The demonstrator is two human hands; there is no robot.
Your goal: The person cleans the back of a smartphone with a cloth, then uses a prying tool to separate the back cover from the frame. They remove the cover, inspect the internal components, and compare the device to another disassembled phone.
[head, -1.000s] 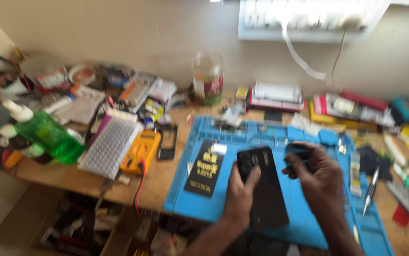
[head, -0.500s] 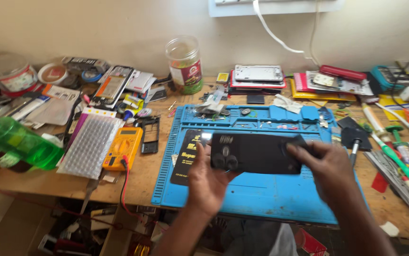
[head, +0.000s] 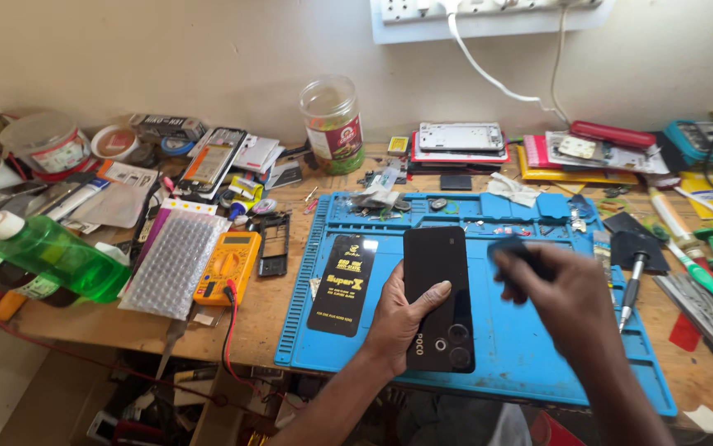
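Black phone [head: 437, 289] back-up, upright, above blue mat; small dark object [head: 512, 248], blurred.

A plain cream wall [head: 208, 58] stands at the far side, lit by soft, even light. A white power strip [head: 489, 10] is fixed high on it, with white cables [head: 489, 78] hanging down. A wooden workbench [head: 274, 306] fills the scene. Below its near edge is a dark space.

Wooden bench [head: 274, 310] w/ blue mat [head: 538, 363], yellow multimeter [head: 226, 266], green bottle [head: 55, 254], jar [head: 333, 124].
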